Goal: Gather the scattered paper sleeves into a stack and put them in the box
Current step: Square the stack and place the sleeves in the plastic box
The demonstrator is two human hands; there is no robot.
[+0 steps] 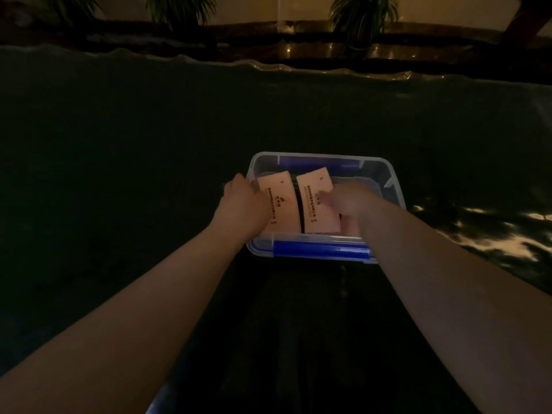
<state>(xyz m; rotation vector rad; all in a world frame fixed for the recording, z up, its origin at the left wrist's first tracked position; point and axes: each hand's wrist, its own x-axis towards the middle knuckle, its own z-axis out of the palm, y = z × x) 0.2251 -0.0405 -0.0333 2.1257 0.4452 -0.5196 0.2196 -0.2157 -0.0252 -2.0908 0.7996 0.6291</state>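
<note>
Head view, dim light. A clear plastic box (394, 186) with blue latches stands on a dark table (119, 144). Inside it lie two paper sleeves side by side, printed faces up: the left sleeve (282, 201) and the right sleeve (313, 201), a narrow dark gap between them. The left hand (242, 201) rests at the box's left rim, fingers curled on the left sleeve's edge. The right hand (346, 198) presses on the right sleeve; its grip cannot be made out, probably loosely closed.
</note>
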